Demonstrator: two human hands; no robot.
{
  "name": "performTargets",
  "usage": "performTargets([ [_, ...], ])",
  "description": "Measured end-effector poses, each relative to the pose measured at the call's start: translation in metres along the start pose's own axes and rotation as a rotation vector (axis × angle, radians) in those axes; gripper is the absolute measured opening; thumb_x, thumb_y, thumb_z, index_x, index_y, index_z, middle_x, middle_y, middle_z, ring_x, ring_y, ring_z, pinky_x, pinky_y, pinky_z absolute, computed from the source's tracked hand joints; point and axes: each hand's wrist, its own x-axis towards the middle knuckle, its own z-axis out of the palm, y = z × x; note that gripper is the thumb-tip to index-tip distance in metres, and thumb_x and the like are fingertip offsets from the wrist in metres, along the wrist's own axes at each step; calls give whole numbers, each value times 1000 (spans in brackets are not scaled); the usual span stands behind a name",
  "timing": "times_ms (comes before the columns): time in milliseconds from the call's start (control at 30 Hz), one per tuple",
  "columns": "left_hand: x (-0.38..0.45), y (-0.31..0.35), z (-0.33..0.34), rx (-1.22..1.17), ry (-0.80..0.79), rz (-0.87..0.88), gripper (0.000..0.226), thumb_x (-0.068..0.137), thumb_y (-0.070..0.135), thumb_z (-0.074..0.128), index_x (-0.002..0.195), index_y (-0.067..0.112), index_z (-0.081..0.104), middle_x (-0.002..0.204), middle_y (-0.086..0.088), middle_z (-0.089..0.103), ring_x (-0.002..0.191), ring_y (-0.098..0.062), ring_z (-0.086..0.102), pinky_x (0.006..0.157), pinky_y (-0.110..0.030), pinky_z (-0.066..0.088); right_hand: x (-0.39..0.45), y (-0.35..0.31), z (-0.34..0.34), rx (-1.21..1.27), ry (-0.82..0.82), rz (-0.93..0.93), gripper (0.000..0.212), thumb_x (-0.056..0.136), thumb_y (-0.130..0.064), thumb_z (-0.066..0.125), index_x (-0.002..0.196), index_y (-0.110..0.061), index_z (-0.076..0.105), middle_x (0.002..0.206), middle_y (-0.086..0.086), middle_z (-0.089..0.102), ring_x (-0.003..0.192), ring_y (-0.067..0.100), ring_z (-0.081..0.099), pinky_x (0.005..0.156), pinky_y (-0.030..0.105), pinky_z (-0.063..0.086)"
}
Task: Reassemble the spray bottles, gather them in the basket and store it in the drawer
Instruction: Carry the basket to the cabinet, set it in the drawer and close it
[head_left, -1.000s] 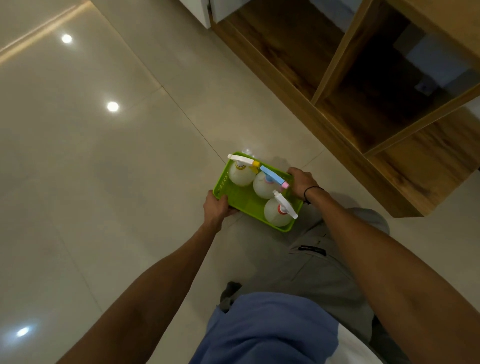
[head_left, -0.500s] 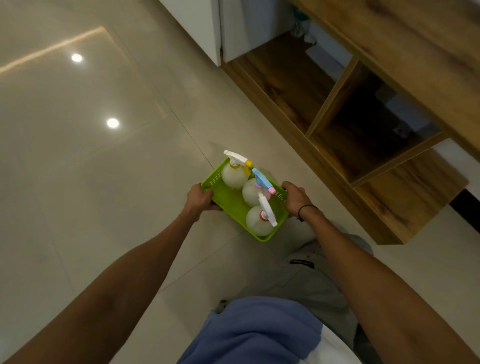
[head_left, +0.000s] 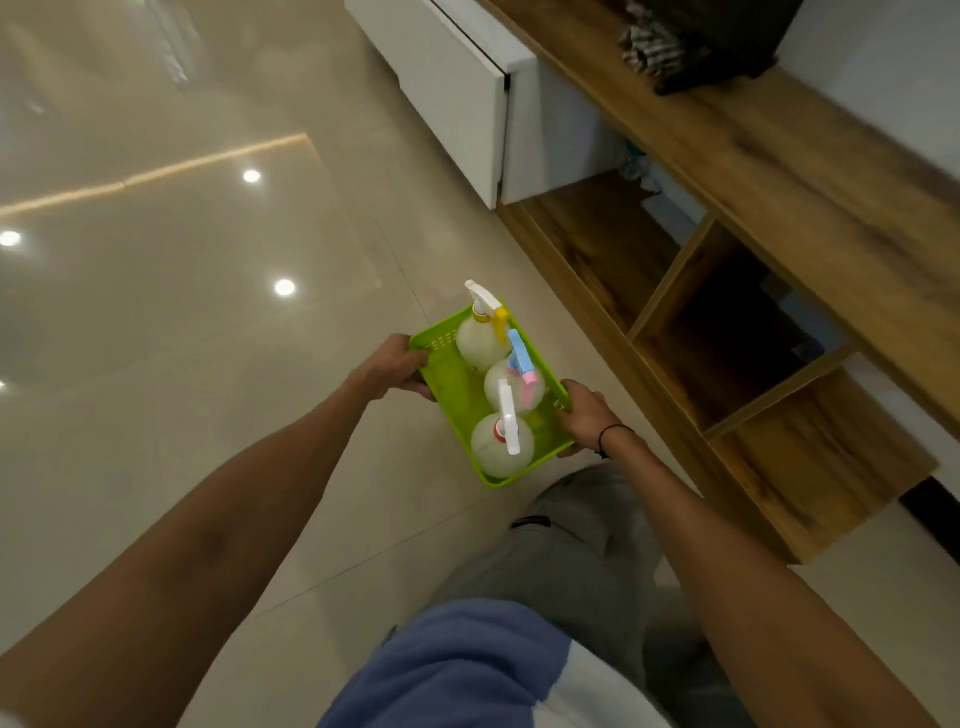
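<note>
A green plastic basket (head_left: 451, 382) is held in the air above the tiled floor. My left hand (head_left: 396, 365) grips its left rim and my right hand (head_left: 584, 415) grips its right rim. Three round white spray bottles stand upright inside: one with a white and yellow trigger head (head_left: 480, 340) at the far end, one with a blue and pink head (head_left: 511, 387) in the middle, one with a white and red head (head_left: 501, 447) nearest me. A white drawer (head_left: 457, 98) stands pulled out of the wooden cabinet ahead.
A low wooden cabinet (head_left: 779, 218) with open compartments runs along the right. A dark object (head_left: 696, 47) lies on its top. Glossy beige floor (head_left: 182, 312) spreads to the left. My legs in grey trousers (head_left: 571, 551) are below the basket.
The basket has come up from the floor and turned lengthwise away from me. The view has shifted up and forward, bringing the white drawer into sight.
</note>
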Motion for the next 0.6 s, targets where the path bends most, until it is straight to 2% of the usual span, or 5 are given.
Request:
performTargets([
  [133, -4, 29, -17, 8, 43, 42, 38, 99, -1, 44, 125, -25, 59, 112, -45, 71, 101, -57, 74, 103, -61, 58, -2, -26, -20, 5, 50, -93, 11, 97, -12, 63, 108, -15, 64, 120, 22, 68, 83, 33, 74, 52, 29, 59],
  [200, -4, 50, -27, 25, 71, 78, 40, 99, 3, 45, 124, -24, 61, 108, -43, 72, 100, -57, 75, 103, -61, 58, 0, -40, -31, -12, 97, -132, 9, 95, -7, 62, 100, -14, 63, 113, 22, 72, 89, 37, 73, 60, 37, 60],
  [333, 4, 83, -44, 37, 102, 136, 41, 100, 6, 45, 127, -22, 59, 108, -41, 73, 98, -56, 75, 103, -59, 59, 3, -65, -47, 104, 114, -132, 31, 97, 4, 58, 126, -3, 66, 119, 24, 69, 89, 46, 77, 69, 56, 67],
  [500, 17, 95, -55, 51, 145, 173, 40, 99, 9, 45, 125, -17, 62, 110, -38, 75, 91, -52, 78, 98, -58, 62, 14, -82, -53, 136, 108, -128, 38, 100, 7, 50, 134, -4, 63, 133, 25, 64, 102, 50, 73, 75, 61, 66],
  [600, 29, 96, -59, 77, 177, 195, 38, 101, 12, 45, 125, -9, 65, 112, -34, 76, 88, -49, 79, 95, -55, 63, 23, -89, -53, 135, 92, -110, 41, 99, 8, 45, 134, -3, 62, 133, 25, 64, 101, 50, 73, 76, 62, 65],
])
